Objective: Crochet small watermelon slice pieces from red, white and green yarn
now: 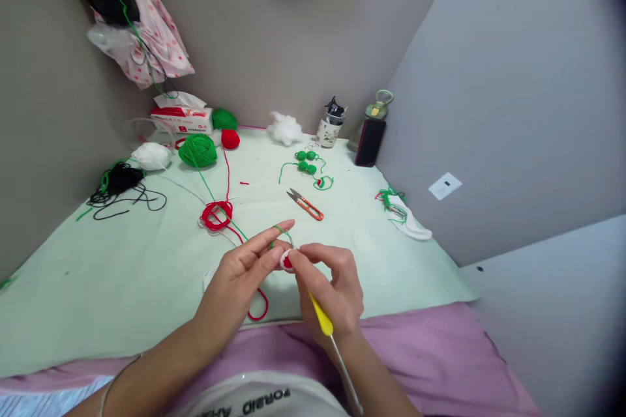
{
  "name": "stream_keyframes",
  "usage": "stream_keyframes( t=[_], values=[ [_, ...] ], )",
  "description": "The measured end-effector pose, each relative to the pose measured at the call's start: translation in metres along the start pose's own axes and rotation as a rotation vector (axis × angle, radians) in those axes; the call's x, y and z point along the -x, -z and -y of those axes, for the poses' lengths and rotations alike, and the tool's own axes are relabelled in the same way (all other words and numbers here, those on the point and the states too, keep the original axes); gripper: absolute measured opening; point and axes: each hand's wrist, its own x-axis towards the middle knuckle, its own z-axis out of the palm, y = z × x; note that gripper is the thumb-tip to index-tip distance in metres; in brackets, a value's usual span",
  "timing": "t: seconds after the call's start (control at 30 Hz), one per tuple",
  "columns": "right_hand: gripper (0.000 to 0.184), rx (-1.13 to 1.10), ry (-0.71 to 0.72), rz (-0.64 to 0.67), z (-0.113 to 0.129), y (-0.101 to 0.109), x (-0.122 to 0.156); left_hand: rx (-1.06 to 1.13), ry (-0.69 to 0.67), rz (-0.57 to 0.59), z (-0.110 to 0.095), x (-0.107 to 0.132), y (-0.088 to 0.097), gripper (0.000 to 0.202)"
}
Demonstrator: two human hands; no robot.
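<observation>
A small red and white crochet piece [286, 260] is pinched between the thumb and fingers of my left hand [244, 267]. Green yarn [283, 230] loops over my raised left index finger and runs down to that piece. My right hand [332, 283] grips a crochet hook [320, 314] with a yellow handle, its metal shaft pointing back toward me. The hook's working tip is hidden at my right fingertips, which touch the piece. Red yarn [259, 309] trails below my left hand from a loose red coil [216, 215] on the table.
Orange thread snips [306, 205] lie just beyond my hands. Farther back are small green crocheted balls [306, 161], white stuffing [285, 128], a green yarn ball [197, 150], a tissue box [183, 118] and a phone [370, 142] against a bottle [380, 106]. Black yarn [122, 180] lies left.
</observation>
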Motion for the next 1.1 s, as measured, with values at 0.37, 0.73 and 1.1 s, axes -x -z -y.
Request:
stream_keyframes(
  t=[0.37, 0.73, 1.1],
  values=[
    [0.035, -0.59, -0.47, -0.003, 0.005, 0.005, -0.01, 0.247, 0.207, 0.11, -0.013, -0.006, -0.002, 0.044],
    [0.018, -0.94, -0.815, -0.004, -0.012, 0.008, -0.018, 0.171, 0.17, 0.103, -0.014, -0.01, 0.01, 0.034],
    [0.018, -0.709, -0.567, 0.064, -0.003, 0.004, -0.017, 0.024, -0.01, 0.023, -0.003, -0.009, -0.001, 0.049]
  ],
)
